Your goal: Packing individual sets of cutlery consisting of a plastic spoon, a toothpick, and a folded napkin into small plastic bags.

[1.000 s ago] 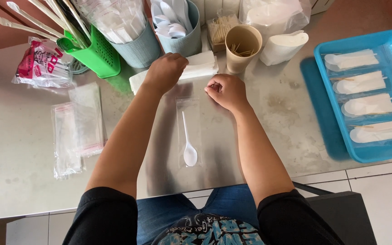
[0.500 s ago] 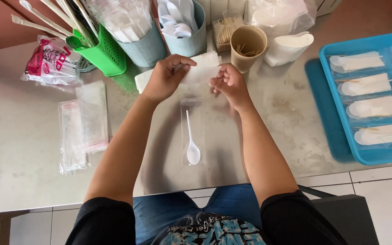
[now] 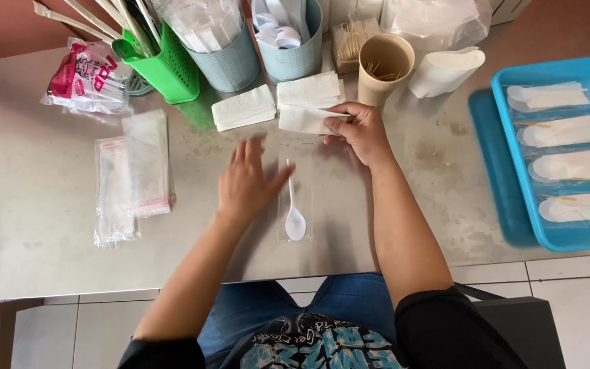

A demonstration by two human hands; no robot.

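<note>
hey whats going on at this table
A person seated at a steel table is working with cutlery items. The right hand pinches a folded white napkin, while the left hand is spread open beside a clear sleeve that holds a white plastic spoon. Empty sleeves lie to the left, tubs of supplies stand at the back, and a blue tray at the right holds packed sets.
</note>
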